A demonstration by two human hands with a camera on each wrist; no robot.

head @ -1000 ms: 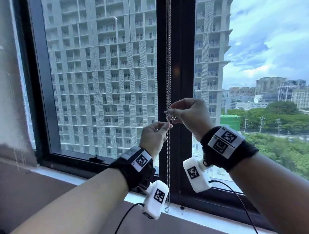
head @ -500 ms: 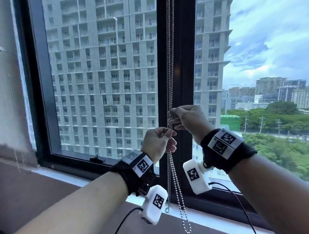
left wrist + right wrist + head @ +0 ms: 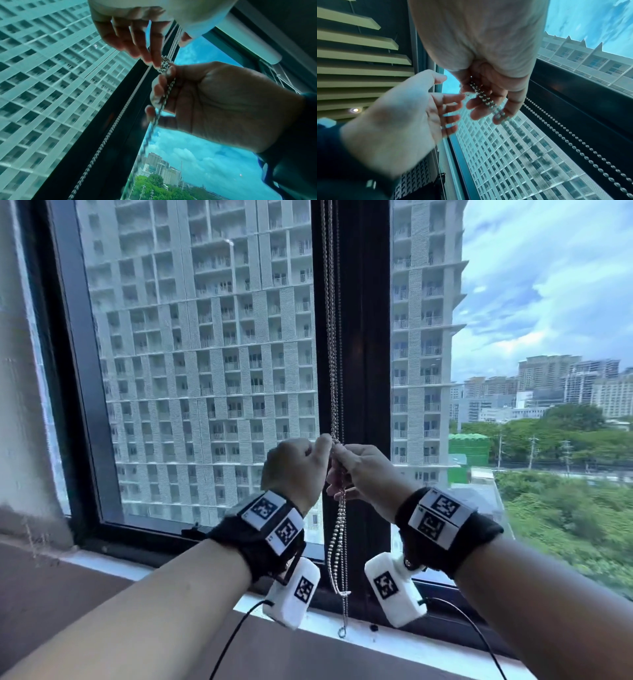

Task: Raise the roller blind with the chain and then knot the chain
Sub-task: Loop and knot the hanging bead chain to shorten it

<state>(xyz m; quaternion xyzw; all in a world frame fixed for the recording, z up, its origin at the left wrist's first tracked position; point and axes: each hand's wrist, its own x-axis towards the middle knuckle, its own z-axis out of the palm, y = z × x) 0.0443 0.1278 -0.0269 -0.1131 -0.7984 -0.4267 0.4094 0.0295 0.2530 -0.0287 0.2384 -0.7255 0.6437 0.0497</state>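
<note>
A metal bead chain (image 3: 331,354) hangs down the black mullion (image 3: 363,337). Both hands meet on it at mid-height. My right hand (image 3: 342,455) grips the doubled chain in curled fingers, seen close in the right wrist view (image 3: 485,100). My left hand (image 3: 322,441) reaches in from the left. In the left wrist view its straight fingertips (image 3: 152,62) touch a bunched knot of beads (image 3: 164,65) just above the right hand (image 3: 223,101). A slack loop (image 3: 337,546) dangles below the hands. A white blind roll (image 3: 248,43) sits at the window top.
A white sill (image 3: 394,642) runs under the black window frame (image 3: 78,371). A second thin cord end (image 3: 342,632) hangs down to the sill. Two taut bead strands (image 3: 573,142) run along the mullion. A grey wall (image 3: 20,405) closes the left side.
My left hand has risen from below the right hand to the same height, beside it at the knot. The right hand dropped slightly. The slack loop now hangs shorter.
</note>
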